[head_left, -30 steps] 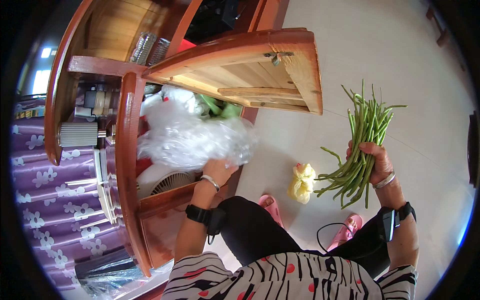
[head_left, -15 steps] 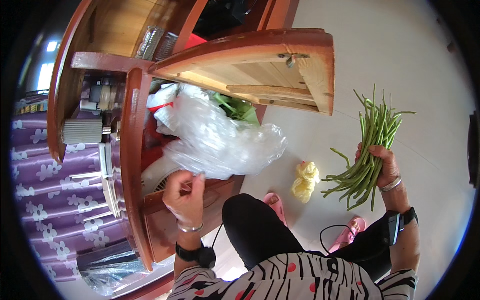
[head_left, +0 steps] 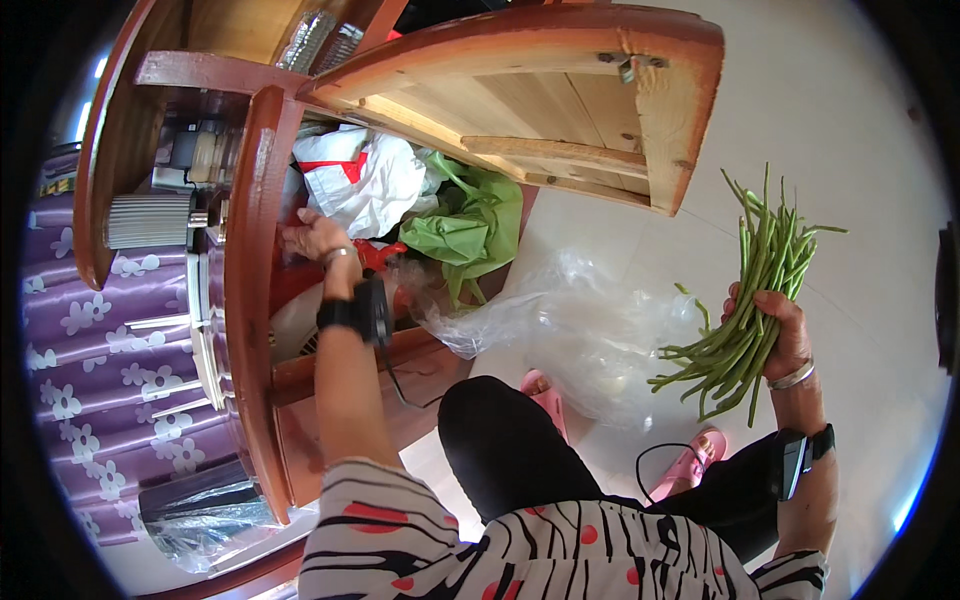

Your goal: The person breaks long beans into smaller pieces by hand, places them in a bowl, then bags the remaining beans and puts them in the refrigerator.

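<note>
Moved since the earlier frames: left hand (head_left: 312,238), then out in front of the cabinet by the clear plastic bag, now reaches inside the open wooden cabinet (head_left: 255,300); clear plastic bag (head_left: 570,330), then bunched at the cabinet mouth, now spills out of the cabinet onto the pale floor (head_left: 850,130); right hand (head_left: 775,335) and its bundle, little changed. Head view, sole view, all places given from the cabinet. Item, left hand: inside the cabinet, just behind its red-brown front post, fingers curled toward red material at the back; whether they close on anything cannot be told, as the post and the wrist hide the fingertips. Item, white bag with a red stripe (head_left: 360,185): inside the cabinet, above that hand. Item, green bag (head_left: 470,225): at the cabinet mouth, beside the white one. Item, cabinet door (head_left: 560,90): swung open above the opening. Item, long green beans (head_left: 755,290): well clear of the cabinet, out over the floor, stems clamped in the right hand's closed fist, tips fanning upward. Item, purple flowered cloth (head_left: 90,330): on the cabinet's far side. Handling judgement: the reach goes best with the left hand working slowly among the loose bags, the beans kept firmly bunched and away from the door edge, and the trailing clear bag kept from underfoot.
</note>
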Tool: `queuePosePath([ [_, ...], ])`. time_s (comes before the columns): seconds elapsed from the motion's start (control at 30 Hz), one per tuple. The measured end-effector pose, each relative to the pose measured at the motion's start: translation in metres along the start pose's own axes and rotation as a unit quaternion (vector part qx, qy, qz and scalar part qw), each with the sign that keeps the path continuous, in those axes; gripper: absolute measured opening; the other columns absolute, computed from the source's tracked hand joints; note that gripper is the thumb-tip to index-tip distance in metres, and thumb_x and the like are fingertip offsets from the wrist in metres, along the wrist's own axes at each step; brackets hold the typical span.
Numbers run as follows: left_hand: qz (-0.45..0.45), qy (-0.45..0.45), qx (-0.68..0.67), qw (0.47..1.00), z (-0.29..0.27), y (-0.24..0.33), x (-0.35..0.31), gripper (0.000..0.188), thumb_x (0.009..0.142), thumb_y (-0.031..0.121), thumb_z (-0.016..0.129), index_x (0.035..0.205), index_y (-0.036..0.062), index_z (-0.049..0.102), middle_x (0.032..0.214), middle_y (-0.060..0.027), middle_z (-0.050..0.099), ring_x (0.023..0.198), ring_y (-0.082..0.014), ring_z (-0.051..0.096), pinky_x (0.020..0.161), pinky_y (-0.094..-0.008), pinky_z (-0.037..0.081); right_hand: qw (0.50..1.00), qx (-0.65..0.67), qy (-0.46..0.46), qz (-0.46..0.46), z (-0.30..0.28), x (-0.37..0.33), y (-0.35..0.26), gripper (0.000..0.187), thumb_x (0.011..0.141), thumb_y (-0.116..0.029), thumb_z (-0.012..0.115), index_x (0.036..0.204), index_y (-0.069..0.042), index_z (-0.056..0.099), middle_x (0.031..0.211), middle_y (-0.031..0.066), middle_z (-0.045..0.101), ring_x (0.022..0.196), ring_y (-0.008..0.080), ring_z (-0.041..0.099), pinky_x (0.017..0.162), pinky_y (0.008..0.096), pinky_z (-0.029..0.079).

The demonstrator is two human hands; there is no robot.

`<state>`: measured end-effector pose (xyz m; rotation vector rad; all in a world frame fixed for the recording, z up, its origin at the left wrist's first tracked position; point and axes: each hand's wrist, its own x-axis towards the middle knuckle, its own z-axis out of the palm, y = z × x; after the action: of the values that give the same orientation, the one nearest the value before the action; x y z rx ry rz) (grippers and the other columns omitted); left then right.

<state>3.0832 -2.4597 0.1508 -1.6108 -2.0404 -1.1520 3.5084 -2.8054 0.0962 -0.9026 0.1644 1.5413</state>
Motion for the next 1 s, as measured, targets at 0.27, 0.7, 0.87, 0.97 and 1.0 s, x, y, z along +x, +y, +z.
queuePosePath([
  [0.27, -0.248, -0.113, 0.173, 0.946, 0.079, -0.053, 0.041, 0.053, 0.085, 0.031, 0.046, 0.118, -0.0099, 0.039, 0.122, -0.0298, 0.041, 0.112, -0.0351, 0.039, 0.094, -0.043, 0.031, 1.0, 0.002, 0.021, -0.01, 0.01, 0.0, 0.003, 0.039, 0.067, -0.016, 0.057, 0.098, 0.008, 0.052, 0.084, 0.0146, 0.058, 0.075, 0.0244, 0.059, 0.071, 0.0355, 0.051],
  [0.7, -0.282, -0.104, 0.103, 0.948, 0.054, -0.059, 0.072, 0.049, 0.082, 0.027, 0.052, 0.115, -0.009, 0.044, 0.116, -0.0277, 0.048, 0.103, -0.0305, 0.048, 0.09, -0.0402, 0.035, 0.999, -0.017, 0.035, -0.002, 0.013, -0.002, 0.0, 0.034, 0.068, -0.014, 0.058, 0.095, 0.007, 0.053, 0.082, 0.0138, 0.059, 0.072, 0.0238, 0.06, 0.066, 0.0345, 0.052],
  [0.87, -0.275, -0.019, -0.04, 0.96, 0.022, 0.003, 0.047, 0.047, 0.081, 0.025, 0.054, 0.113, -0.0086, 0.045, 0.114, -0.0269, 0.05, 0.1, -0.0287, 0.051, 0.088, -0.0391, 0.037, 0.999, -0.025, 0.024, -0.001, 0.013, -0.001, 0.0, 0.032, 0.069, -0.016, 0.059, 0.092, 0.006, 0.054, 0.078, 0.013, 0.059, 0.071, 0.0227, 0.059, 0.065, 0.0337, 0.052],
  [0.97, -0.157, 0.081, -0.151, 0.973, 0.025, -0.019, 0.045, 0.045, 0.079, 0.027, 0.057, 0.106, -0.008, 0.047, 0.106, -0.0262, 0.053, 0.091, -0.0302, 0.053, 0.081, -0.0396, 0.04, 1.0, -0.027, -0.007, 0.006, 0.008, 0.0, 0.003, 0.035, 0.07, -0.018, 0.058, 0.096, 0.005, 0.052, 0.081, 0.0131, 0.058, 0.075, 0.0224, 0.058, 0.071, 0.0354, 0.051],
  [1.0, -0.059, 0.143, -0.222, 0.963, 0.03, -0.026, 0.046, 0.044, 0.078, 0.029, 0.06, 0.098, -0.0074, 0.048, 0.098, -0.0257, 0.055, 0.082, -0.032, 0.054, 0.075, -0.0404, 0.042, 1.0, -0.023, -0.011, 0.006, 0.007, 0.0, 0.004, 0.035, 0.07, -0.018, 0.058, 0.096, 0.005, 0.052, 0.081, 0.0131, 0.058, 0.075, 0.0224, 0.058, 0.071, 0.0354, 0.051],
])
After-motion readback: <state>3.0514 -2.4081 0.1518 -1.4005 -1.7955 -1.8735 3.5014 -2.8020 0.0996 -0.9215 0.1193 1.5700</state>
